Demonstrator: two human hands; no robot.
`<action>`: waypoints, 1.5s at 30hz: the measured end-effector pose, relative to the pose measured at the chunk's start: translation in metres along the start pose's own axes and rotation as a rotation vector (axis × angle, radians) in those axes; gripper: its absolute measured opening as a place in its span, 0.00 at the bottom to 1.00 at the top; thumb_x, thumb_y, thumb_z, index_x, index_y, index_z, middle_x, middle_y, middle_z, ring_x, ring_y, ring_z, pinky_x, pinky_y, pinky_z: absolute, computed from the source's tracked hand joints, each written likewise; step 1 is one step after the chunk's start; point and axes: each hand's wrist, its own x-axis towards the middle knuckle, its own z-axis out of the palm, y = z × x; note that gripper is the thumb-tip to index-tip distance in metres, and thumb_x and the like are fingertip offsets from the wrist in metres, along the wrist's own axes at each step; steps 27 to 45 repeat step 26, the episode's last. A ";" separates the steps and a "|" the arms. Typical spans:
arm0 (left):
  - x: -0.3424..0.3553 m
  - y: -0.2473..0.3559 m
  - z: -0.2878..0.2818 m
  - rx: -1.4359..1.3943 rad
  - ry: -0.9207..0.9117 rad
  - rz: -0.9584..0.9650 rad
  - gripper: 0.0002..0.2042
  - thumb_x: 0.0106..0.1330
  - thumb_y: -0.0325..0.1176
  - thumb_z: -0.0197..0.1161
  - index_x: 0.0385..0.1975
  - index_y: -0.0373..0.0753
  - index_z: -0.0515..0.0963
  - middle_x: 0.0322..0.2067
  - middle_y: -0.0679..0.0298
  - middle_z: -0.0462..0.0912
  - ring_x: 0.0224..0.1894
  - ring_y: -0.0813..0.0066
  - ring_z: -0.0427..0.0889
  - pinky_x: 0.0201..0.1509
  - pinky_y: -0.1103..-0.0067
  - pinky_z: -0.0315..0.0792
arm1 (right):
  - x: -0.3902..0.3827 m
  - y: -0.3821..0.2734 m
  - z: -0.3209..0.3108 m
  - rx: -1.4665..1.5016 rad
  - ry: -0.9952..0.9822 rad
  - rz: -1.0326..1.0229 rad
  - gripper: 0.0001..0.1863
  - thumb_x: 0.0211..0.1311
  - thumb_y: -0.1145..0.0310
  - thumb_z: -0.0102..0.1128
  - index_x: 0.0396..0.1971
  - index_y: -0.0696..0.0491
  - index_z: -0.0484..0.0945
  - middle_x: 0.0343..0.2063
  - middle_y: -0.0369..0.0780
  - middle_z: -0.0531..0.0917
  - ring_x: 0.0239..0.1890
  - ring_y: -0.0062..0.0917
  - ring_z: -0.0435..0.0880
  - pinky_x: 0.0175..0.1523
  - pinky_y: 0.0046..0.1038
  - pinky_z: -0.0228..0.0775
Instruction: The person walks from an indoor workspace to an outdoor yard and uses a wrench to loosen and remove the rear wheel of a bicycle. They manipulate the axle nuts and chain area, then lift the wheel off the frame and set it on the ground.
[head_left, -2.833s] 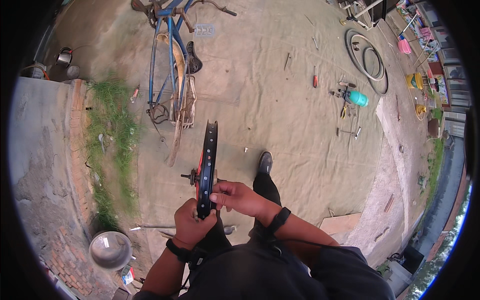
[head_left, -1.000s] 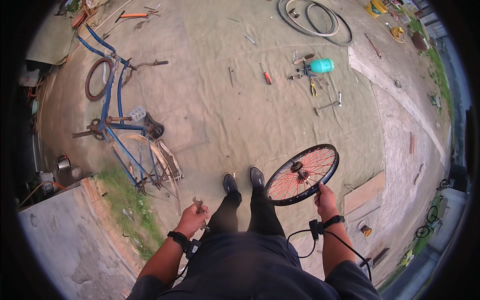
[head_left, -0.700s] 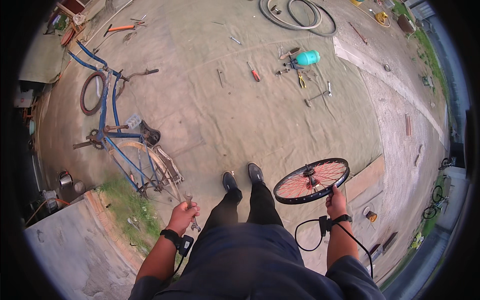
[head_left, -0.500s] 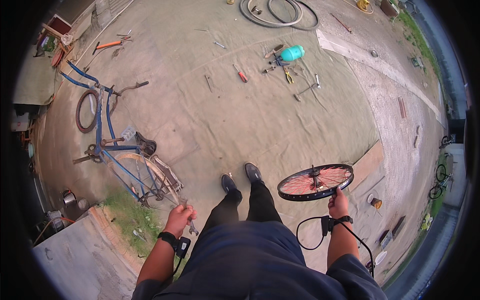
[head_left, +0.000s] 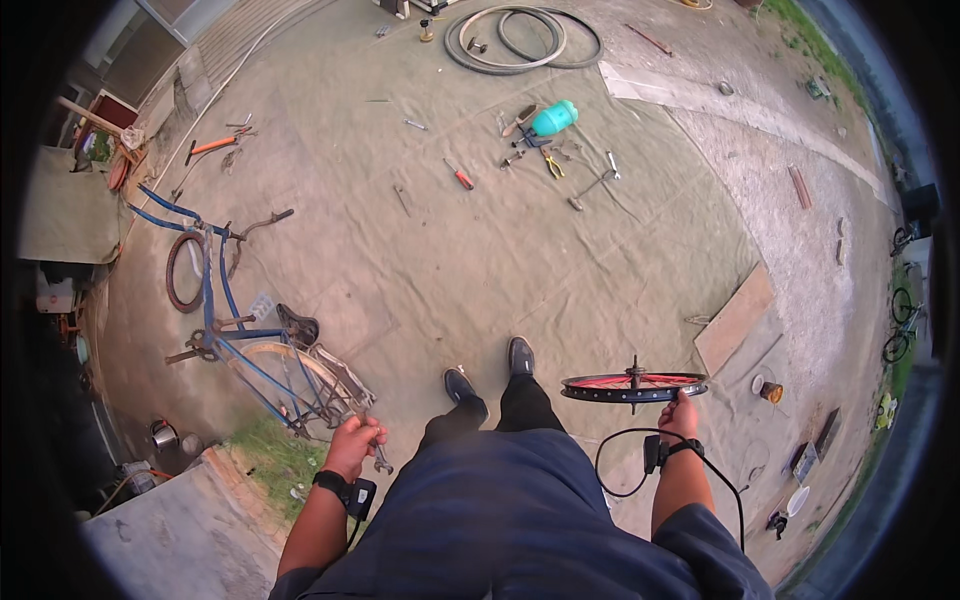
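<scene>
My right hand (head_left: 680,417) is closed on the near rim of a bicycle wheel (head_left: 634,388) with a black rim, red spokes and a dark hub. The wheel hangs nearly level, seen almost edge-on, with no tyre on it. In my closed left hand (head_left: 355,445) is an open-end wrench (head_left: 384,461), its jaw sticking out below the fingers. Just beyond that hand lies a blue bicycle frame (head_left: 262,333) on its side, with a rear wheel, a saddle (head_left: 298,325) and handlebars.
On the ground cloth are a red screwdriver (head_left: 459,175), yellow pliers (head_left: 553,164), a hammer (head_left: 590,190), a turquoise bottle (head_left: 555,118) and loose tyres (head_left: 505,42). An orange pump (head_left: 212,146) lies far left. A flat board (head_left: 735,318) is at right.
The wheel in my right hand has tipped from a slanted view to nearly edge-on. My left hand keeps the wrench. The whole view has shifted slightly.
</scene>
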 end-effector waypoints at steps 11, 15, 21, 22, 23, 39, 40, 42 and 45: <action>-0.006 0.020 0.055 -0.053 -0.002 0.143 0.08 0.63 0.21 0.60 0.40 0.39 0.75 0.39 0.62 0.84 0.35 0.75 0.84 0.29 0.82 0.71 | 0.041 -0.041 0.010 0.012 -0.064 0.037 0.13 0.75 0.54 0.54 0.30 0.44 0.71 0.20 0.30 0.70 0.18 0.17 0.68 0.17 0.17 0.56; -0.006 0.021 0.064 -0.074 0.027 0.177 0.09 0.62 0.20 0.63 0.39 0.40 0.75 0.39 0.63 0.83 0.35 0.77 0.83 0.29 0.83 0.70 | 0.039 -0.062 0.026 -0.016 -0.068 0.020 0.14 0.75 0.53 0.54 0.30 0.44 0.71 0.19 0.29 0.69 0.18 0.17 0.68 0.17 0.16 0.55; -0.012 0.026 0.078 -0.113 0.049 0.201 0.08 0.61 0.20 0.64 0.38 0.39 0.76 0.38 0.64 0.83 0.35 0.78 0.82 0.30 0.83 0.70 | 0.054 -0.080 0.035 -0.038 -0.091 0.003 0.15 0.74 0.53 0.56 0.28 0.44 0.71 0.18 0.29 0.68 0.17 0.17 0.67 0.16 0.17 0.54; -0.011 0.025 0.078 -0.112 0.052 0.207 0.08 0.61 0.20 0.64 0.38 0.39 0.76 0.37 0.64 0.83 0.34 0.78 0.82 0.30 0.83 0.70 | 0.057 -0.083 0.036 -0.041 -0.093 0.002 0.15 0.74 0.52 0.56 0.28 0.44 0.71 0.18 0.29 0.68 0.17 0.17 0.67 0.16 0.16 0.54; -0.011 0.024 0.079 -0.111 0.054 0.212 0.08 0.61 0.20 0.64 0.38 0.39 0.76 0.37 0.64 0.83 0.34 0.79 0.82 0.30 0.83 0.70 | 0.061 -0.086 0.036 -0.044 -0.095 0.000 0.16 0.74 0.52 0.56 0.28 0.44 0.70 0.17 0.29 0.67 0.17 0.17 0.67 0.16 0.16 0.53; -0.013 0.025 0.082 -0.129 0.069 0.219 0.09 0.61 0.20 0.63 0.39 0.38 0.76 0.37 0.65 0.83 0.34 0.78 0.82 0.30 0.83 0.70 | 0.080 -0.089 0.034 -0.083 -0.144 -0.007 0.17 0.73 0.49 0.57 0.29 0.43 0.71 0.16 0.28 0.66 0.15 0.16 0.65 0.15 0.17 0.51; -0.013 0.025 0.082 -0.129 0.069 0.219 0.09 0.61 0.20 0.63 0.39 0.38 0.76 0.37 0.65 0.83 0.34 0.78 0.82 0.30 0.83 0.70 | 0.080 -0.089 0.034 -0.083 -0.144 -0.007 0.17 0.73 0.49 0.57 0.29 0.43 0.71 0.16 0.28 0.66 0.15 0.16 0.65 0.15 0.17 0.51; -0.013 0.025 0.082 -0.129 0.069 0.219 0.09 0.61 0.20 0.63 0.39 0.38 0.76 0.37 0.65 0.83 0.34 0.78 0.82 0.30 0.83 0.70 | 0.080 -0.089 0.034 -0.083 -0.144 -0.007 0.17 0.73 0.49 0.57 0.29 0.43 0.71 0.16 0.28 0.66 0.15 0.16 0.65 0.15 0.17 0.51; -0.013 0.025 0.082 -0.129 0.069 0.219 0.09 0.61 0.20 0.63 0.39 0.38 0.76 0.37 0.65 0.83 0.34 0.78 0.82 0.30 0.83 0.70 | 0.080 -0.089 0.034 -0.083 -0.144 -0.007 0.17 0.73 0.49 0.57 0.29 0.43 0.71 0.16 0.28 0.66 0.15 0.16 0.65 0.15 0.17 0.51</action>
